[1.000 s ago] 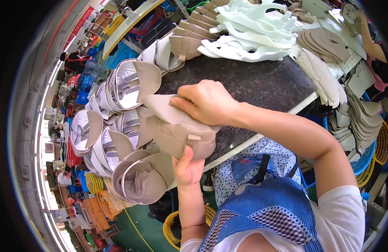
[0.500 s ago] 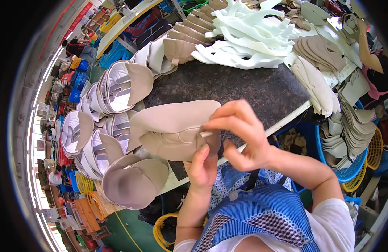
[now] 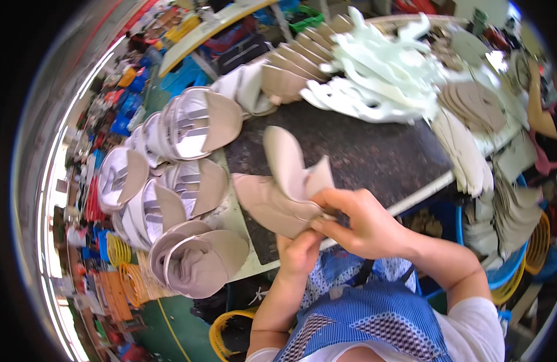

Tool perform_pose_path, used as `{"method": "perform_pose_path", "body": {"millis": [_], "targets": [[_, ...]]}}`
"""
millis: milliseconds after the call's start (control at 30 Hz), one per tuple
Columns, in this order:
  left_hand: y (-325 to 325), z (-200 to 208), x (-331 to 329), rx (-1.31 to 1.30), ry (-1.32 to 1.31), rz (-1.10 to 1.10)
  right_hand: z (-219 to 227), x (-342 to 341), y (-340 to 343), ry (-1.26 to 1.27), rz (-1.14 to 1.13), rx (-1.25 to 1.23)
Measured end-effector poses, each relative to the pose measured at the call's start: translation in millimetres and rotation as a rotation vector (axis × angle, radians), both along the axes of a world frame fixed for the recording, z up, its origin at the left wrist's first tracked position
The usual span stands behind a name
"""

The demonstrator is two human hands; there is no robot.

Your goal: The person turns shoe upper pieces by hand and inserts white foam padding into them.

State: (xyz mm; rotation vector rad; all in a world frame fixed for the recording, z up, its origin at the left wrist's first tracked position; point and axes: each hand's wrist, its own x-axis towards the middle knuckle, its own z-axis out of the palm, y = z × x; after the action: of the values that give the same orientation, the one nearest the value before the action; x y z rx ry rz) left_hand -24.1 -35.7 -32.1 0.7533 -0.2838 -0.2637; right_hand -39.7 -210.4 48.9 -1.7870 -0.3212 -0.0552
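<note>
From my head camera, I have a folded beige piece [image 3: 271,199] raised over the bench [image 3: 387,151], close to its near edge, with one long flap standing up and a shorter one beside it. My right hand [image 3: 363,223] pinches the right end of the piece between thumb and forefinger. My left hand [image 3: 299,250] is closed on the same end from below, just beside my right; most of its fingers are hidden, so I cannot tell how they lie.

Along the bench's left edge sit nested lined pieces [image 3: 195,130], their pale insides showing. At the near left corner a stack of beige cupped pieces [image 3: 215,256] juts past the edge. Toward the far edge lies a heap of white cutouts [image 3: 375,81], and left of it a row of beige pieces [image 3: 293,63] leans together. Long cream pieces [image 3: 462,154] lie by the right corner. Below that corner stands a blue tub [image 3: 503,274]. A co-worker's arm [image 3: 539,111] shows beyond, far right.
</note>
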Motion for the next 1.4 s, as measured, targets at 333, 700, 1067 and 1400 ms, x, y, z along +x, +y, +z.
{"method": "perform_pose_path", "body": {"millis": [333, 700, 1067, 1400], "targets": [[-1.8, 18.0, 20.0, 0.333, -0.213, -0.295, -3.5, 11.3, -15.4, 0.333, 0.242, 0.207], [28.1, 57.9, 60.0, 0.419, 0.142, -0.166, 14.8, 9.5, -18.0, -0.384, 0.115, -0.501], [20.2, 44.7, 20.7, -0.473, 0.270, -0.362, -11.0, 19.6, -27.1, -0.300, 0.179, -0.512], [-2.2, 66.7, 9.3, -0.015, 0.030, -0.154, 20.0, 45.1, -16.5, -0.038, -0.178, 0.423]]}}
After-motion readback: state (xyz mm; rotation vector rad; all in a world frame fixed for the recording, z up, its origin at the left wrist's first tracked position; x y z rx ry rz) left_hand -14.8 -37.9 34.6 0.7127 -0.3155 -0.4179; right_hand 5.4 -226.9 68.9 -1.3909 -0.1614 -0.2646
